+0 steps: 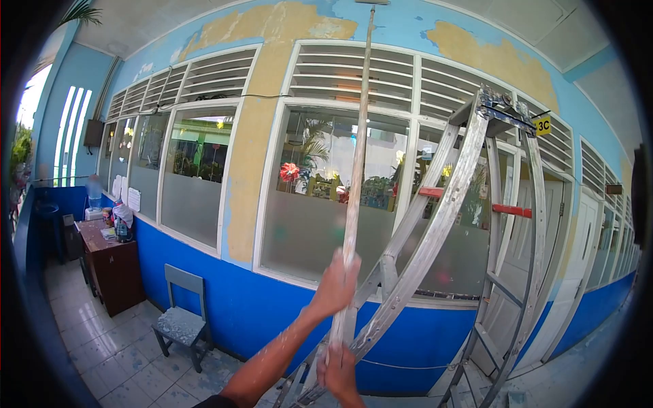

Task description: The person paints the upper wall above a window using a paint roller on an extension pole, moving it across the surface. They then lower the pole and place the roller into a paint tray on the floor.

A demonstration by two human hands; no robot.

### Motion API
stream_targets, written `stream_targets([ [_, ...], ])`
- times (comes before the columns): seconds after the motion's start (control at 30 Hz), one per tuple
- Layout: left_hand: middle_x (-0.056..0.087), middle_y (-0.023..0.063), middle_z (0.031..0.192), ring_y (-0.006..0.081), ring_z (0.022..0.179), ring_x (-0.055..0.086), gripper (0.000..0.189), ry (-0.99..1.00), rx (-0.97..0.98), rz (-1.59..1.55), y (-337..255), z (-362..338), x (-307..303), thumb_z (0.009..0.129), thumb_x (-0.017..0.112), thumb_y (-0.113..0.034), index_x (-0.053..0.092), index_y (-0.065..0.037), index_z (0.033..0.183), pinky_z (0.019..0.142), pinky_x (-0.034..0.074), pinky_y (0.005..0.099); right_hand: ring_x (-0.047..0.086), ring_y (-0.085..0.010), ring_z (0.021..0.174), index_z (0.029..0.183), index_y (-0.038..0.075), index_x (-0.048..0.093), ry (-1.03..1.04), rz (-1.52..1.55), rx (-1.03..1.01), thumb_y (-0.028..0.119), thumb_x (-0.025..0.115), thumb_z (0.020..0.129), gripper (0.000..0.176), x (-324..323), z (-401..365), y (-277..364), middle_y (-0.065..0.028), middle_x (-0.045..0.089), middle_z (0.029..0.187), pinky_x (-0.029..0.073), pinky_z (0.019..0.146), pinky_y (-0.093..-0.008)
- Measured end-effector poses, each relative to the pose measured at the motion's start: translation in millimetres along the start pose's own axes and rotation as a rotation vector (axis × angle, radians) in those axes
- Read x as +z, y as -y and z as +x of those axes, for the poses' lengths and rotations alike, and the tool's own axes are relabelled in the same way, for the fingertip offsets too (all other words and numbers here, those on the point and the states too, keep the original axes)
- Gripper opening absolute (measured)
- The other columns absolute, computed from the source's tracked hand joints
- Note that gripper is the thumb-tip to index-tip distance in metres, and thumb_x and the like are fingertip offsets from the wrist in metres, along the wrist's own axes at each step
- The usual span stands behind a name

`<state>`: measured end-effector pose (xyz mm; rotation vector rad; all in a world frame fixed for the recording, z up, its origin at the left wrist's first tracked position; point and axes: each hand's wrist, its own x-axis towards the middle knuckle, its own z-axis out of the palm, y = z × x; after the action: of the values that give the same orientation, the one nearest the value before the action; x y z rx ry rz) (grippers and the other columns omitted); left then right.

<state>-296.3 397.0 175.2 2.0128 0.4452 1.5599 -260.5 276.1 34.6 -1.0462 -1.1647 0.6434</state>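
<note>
Pole is gripped in both hands (left above right), fingers closed around it.

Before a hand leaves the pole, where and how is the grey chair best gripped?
Probably by the top edge of its backrest, from above: the chair stands upright, the back panel rises well above the seat, and a gap below gives fingers room. Pale flakes litter the seat, making it a poorer hold.
</note>
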Motion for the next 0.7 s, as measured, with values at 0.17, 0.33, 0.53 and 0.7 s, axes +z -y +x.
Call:
stream_targets([
  [0.17, 0.059, 0.0305, 0.077, 0.0493, 0.079, 0.062, 0.039, -0.071, 0.027, -0.001, 30, 49, -26, 0.104, 0.047, -0.034, 0.047, 0.005, 0.109, 0.066, 0.048, 0.0529, 0.045, -0.0135, 0.039, 0.079, 0.006, 0.043, 0.074, 0.105, 0.012, 0.036, 0.032, 0.109, 0.044, 32, 52, 9, -0.0046, 0.046, 0.054, 0.036, 0.036, -0.0291],
  [0.33, 0.06, 0.0296, 0.076, 0.049, 0.077, 0.064, 0.036, 0.006, -0.146, -0.027, 49, -97, -68, 0.103, 0.05, -0.029, 0.046, 0.006, 0.114, 0.064, 0.051, 0.0514, 0.046, -0.0146, 0.042, 0.092, 0.012, 0.056, -0.245, -0.181, -0.029, 0.038, 0.049, 0.103, 0.029, 77, -51, -287, -0.0004, 0.048, 0.061, 0.036, 0.035, -0.0311],
  [0.53, 0.059, 0.0223, 0.067, 0.0397, 0.062, 0.066, 0.036, 0.037, -0.142, -0.092, 41, -1, -125, 0.103, 0.051, -0.03, 0.044, 0.004, 0.111, 0.053, 0.05, 0.0465, 0.044, -0.0134, 0.039, 0.084, 0.007, 0.044, 0.104, 0.156, -0.003, 0.044, 0.031, 0.109, 0.046, 124, 33, -60, -0.0041, 0.045, 0.055, 0.036, 0.035, -0.0282],
  [0.7, 0.057, 0.0227, 0.064, 0.0381, 0.061, 0.066, 0.037, 0.007, -0.059, -0.122, 32, 74, -156, 0.104, 0.05, -0.033, 0.044, 0.003, 0.105, 0.052, 0.049, 0.0464, 0.044, -0.0125, 0.038, 0.083, 0.006, 0.043, 0.087, 0.269, 0.09, 0.037, 0.032, 0.109, 0.042, 158, 95, 12, -0.0042, 0.045, 0.055, 0.035, 0.035, -0.0278],
])
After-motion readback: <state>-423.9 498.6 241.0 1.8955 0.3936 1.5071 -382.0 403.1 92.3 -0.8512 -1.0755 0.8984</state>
